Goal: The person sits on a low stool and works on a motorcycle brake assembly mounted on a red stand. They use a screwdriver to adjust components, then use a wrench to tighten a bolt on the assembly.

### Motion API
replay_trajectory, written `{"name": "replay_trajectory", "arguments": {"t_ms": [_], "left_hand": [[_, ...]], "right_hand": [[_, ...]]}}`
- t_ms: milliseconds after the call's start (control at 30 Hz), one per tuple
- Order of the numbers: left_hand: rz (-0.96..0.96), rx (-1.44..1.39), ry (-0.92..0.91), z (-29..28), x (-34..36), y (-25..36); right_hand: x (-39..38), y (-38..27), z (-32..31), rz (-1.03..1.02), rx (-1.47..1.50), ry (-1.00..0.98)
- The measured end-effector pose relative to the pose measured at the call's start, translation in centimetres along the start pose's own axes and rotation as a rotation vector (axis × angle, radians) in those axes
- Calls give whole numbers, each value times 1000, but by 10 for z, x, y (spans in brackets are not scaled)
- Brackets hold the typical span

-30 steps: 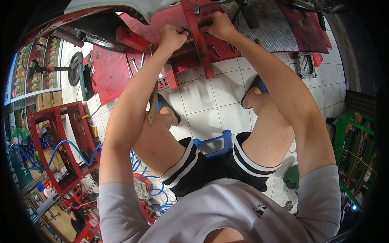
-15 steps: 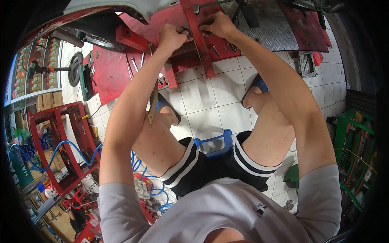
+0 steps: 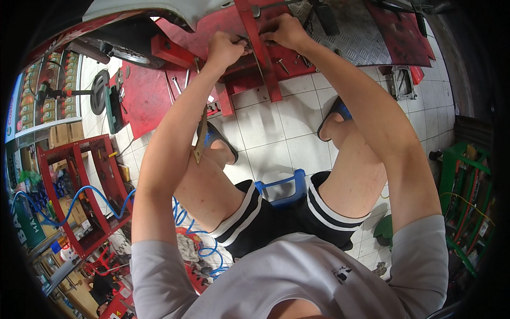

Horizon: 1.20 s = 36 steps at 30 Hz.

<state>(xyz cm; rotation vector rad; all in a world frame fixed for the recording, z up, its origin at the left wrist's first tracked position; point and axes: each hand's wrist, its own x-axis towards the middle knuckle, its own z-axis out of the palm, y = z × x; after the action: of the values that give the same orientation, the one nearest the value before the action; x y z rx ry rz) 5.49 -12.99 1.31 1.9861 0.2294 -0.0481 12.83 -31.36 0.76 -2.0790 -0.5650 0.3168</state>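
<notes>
Both my hands work at a red metal bar (image 3: 264, 64) that rises past the front edge of a red lift platform (image 3: 143, 101). On the bar's left side, my left hand (image 3: 223, 50) is closed, fingertips pinched at a small dark piece too small to name. My right hand (image 3: 287, 32) is closed on the other side, fingers bent in toward the bar; whatever they grip is hidden. A bolt-like metal piece (image 3: 283, 66) lies on the platform below my right hand. Wrenches (image 3: 187, 78) rest on the platform beside my left forearm.
A vehicle wheel (image 3: 130, 50) stands at the far left of the platform. Patterned metal plate (image 3: 350, 48) covers its right part. A blue stool (image 3: 281, 190) is between my legs. At left are a red rack (image 3: 79, 196) and a coiled blue hose (image 3: 85, 187); a green rack (image 3: 462, 181) stands at right.
</notes>
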Motion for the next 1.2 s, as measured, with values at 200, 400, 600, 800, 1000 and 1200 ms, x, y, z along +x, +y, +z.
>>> {"name": "replay_trajectory", "arguments": {"t_ms": [200, 400, 600, 800, 1000, 1200], "left_hand": [[15, -13, -2, 0, 2, -2], [-5, -17, 1, 0, -1, 3], [3, -37, -7, -1, -1, 1], [14, -38, 1, -1, -3, 5], [5, 26, 5, -1, -5, 9], [-1, 15, 4, 0, -1, 4]], "right_hand": [[1, -1, 0, -62, -37, 12], [-1, -2, 1, 48, 12, -22], [-3, -10, 0, 169, 80, -62], [-1, -10, 0, 252, 72, -78], [2, -5, -3, 273, 376, -73], [2, 1, -4, 129, 315, -152]]}}
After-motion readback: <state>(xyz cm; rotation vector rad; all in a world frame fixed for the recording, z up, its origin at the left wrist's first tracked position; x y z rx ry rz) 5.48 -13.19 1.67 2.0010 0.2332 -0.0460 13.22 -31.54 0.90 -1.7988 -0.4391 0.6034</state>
